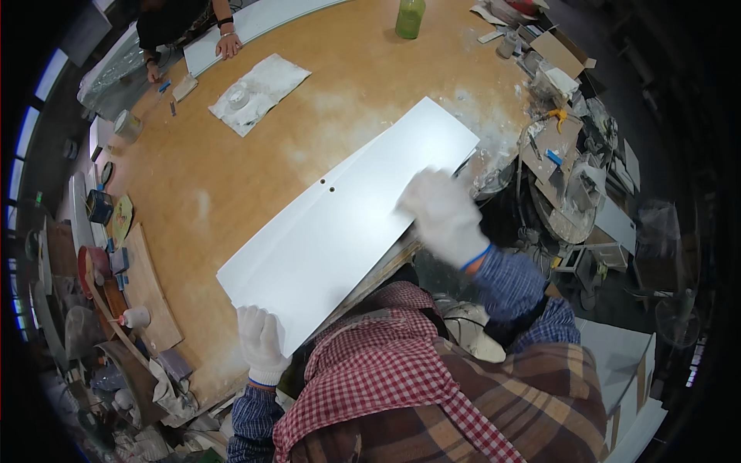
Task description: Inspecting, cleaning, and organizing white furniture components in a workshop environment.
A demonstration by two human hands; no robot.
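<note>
A long white panel (347, 224) lies at a slant over the near edge of the wooden table. A second white edge shows along its far side, and two small dark holes are near its middle. My left hand (260, 341), in a white knit glove, has its fingers curled round the panel's near left corner. My right hand (448, 216), gloved the same way, is at the panel's right near edge. Motion smears its fingers, so what they hold, if anything, does not show.
A white cloth (258, 92) with a round container lies on the table (224, 177). At the far left are another person's hands (228, 45) by a white panel. A green bottle (410, 18) stands at the back. Cluttered scraps (571, 154) fill the right; a wooden board (150, 285) lies left.
</note>
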